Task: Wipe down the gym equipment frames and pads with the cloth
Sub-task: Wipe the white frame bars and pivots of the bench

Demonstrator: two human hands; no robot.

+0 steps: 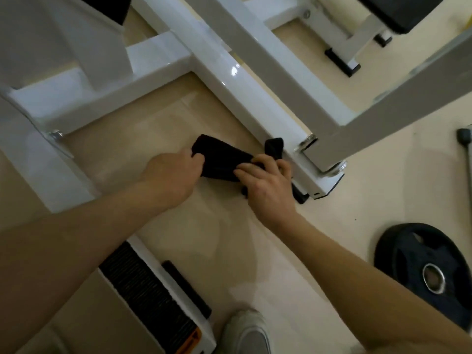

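Note:
A black cloth [222,157] is stretched between both hands above the beige floor. My left hand [173,175] grips its left end with curled fingers. My right hand [265,185] pinches its right end, and a loose corner of the cloth sticks up beside the white floor beam [245,93] of the gym machine frame. Both hands are just in front of the beam's near end, where a grey upright post [357,134] is bolted on. A black pad [406,11] shows at the top right.
A black weight plate [424,274] lies on the floor at the right. A white footplate with black ribbed grip [150,297] sits at the bottom left. My shoe [245,333] is at the bottom centre. A second frame's feet [342,62] stand behind.

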